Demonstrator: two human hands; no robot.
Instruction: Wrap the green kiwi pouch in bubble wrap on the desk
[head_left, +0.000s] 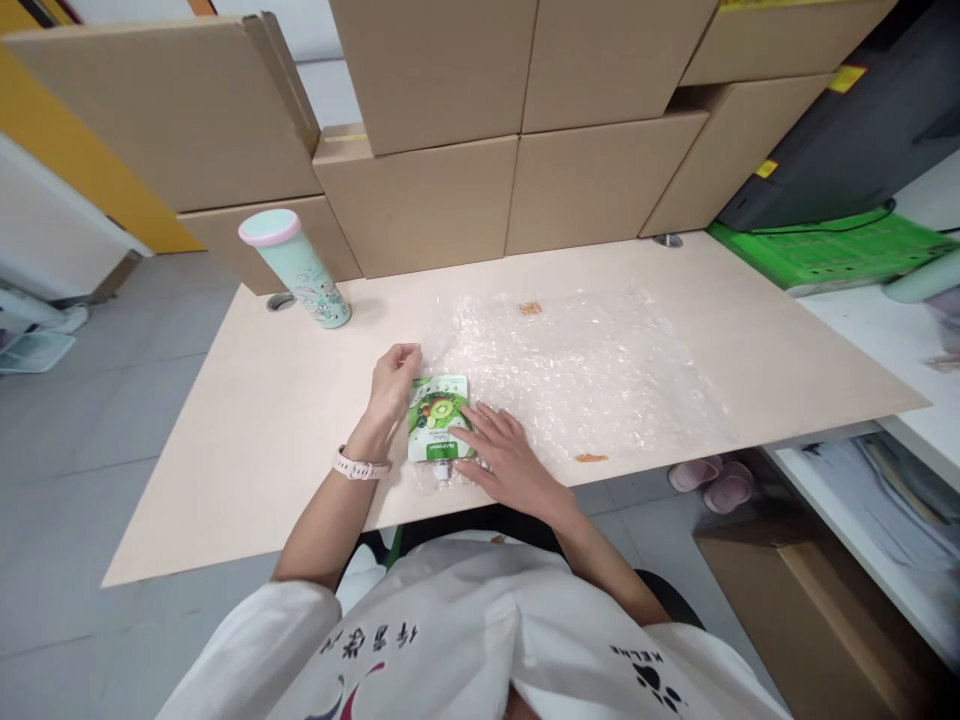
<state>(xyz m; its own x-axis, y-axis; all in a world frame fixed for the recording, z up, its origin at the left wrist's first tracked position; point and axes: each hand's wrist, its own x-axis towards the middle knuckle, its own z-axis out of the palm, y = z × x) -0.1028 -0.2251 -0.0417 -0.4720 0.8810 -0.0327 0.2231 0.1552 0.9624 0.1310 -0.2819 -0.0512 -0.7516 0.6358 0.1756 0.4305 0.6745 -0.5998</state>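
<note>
A green and white spouted pouch (pixel 438 412) printed with kiwi fruit lies flat on the left end of a clear bubble wrap sheet (pixel 592 370), its capped spout toward me. My left hand (pixel 393 382) is at the pouch's left side, its fingers closed at the wrap's left edge by the pouch's upper corner. Spread over the pouch's right side, the fingers of my right hand (pixel 504 455) rest on it and on the wrap beside it.
A mint tumbler (pixel 296 268) with a pink rim stands at the table's back left. Cardboard boxes (pixel 427 205) are stacked along the back edge. To the right are a green crate (pixel 825 250) and a white shelf (pixel 862 335). Pink slippers (pixel 727 487) lie on the floor.
</note>
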